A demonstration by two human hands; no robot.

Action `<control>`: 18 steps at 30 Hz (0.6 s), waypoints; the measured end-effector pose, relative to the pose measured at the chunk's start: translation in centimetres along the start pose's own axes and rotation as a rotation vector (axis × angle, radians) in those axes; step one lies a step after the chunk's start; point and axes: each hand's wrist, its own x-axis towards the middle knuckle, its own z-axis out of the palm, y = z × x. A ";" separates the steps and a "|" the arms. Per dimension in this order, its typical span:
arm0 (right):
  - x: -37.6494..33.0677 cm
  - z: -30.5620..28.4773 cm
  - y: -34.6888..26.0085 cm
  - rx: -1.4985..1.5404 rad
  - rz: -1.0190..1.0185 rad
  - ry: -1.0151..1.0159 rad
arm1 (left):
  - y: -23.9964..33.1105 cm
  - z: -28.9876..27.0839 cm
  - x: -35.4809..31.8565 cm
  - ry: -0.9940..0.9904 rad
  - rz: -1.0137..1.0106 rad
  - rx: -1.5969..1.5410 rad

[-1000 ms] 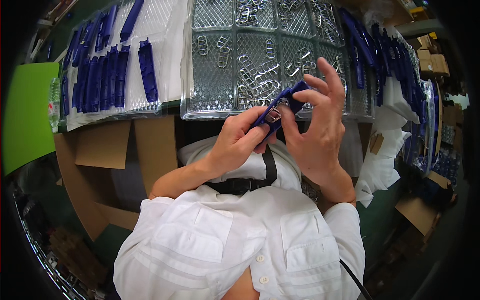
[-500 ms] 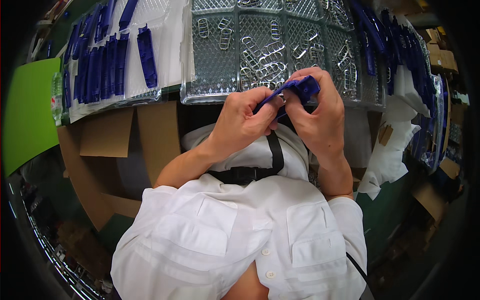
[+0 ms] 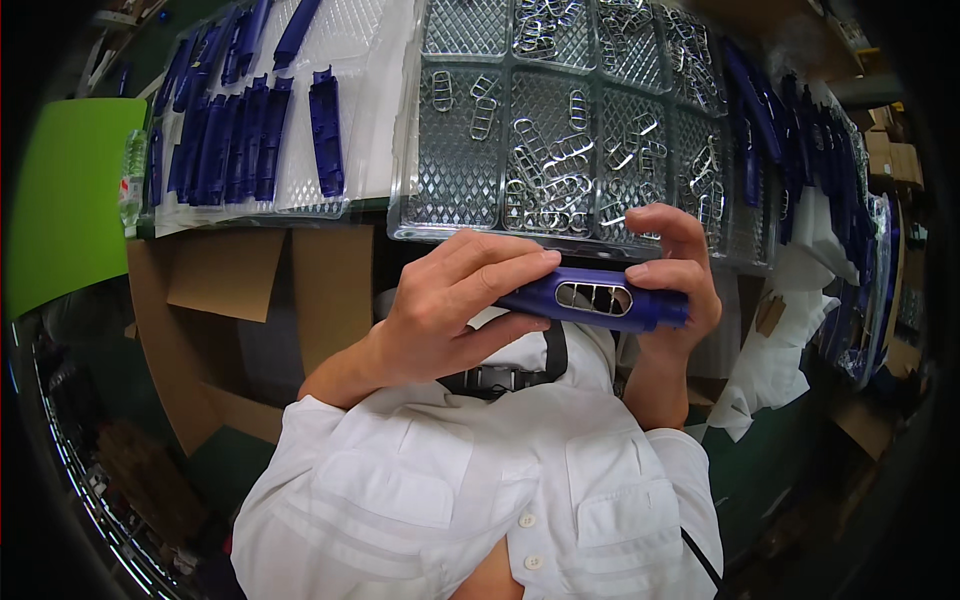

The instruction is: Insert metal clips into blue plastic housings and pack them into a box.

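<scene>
Left hand (image 3: 450,310): fingers closed on blue casing (image 3: 600,298), its 9 o'clock end.
Right hand (image 3: 675,285): fingers grip its 3 o'clock end.

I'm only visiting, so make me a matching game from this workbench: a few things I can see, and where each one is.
Things:
1. blue handle piece
2. metal oval rings
3. row of blue parts
4. green panel

Places:
A. far left edge
B. held in both hands
C. white tray at upper left
D. clear tray with compartments

Pairs: 1-B, 2-D, 3-C, 4-A
</scene>
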 end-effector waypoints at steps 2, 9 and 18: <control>0.3 0.0 0.4 -0.013 0.005 0.001 | 0.0 0.0 0.0 0.058 0.007 0.038; 0.8 0.3 1.9 0.029 0.030 0.027 | -0.2 0.1 0.6 0.146 -0.006 0.066; 1.4 0.5 2.2 0.009 0.109 0.006 | -0.8 0.3 0.7 0.191 -0.028 0.072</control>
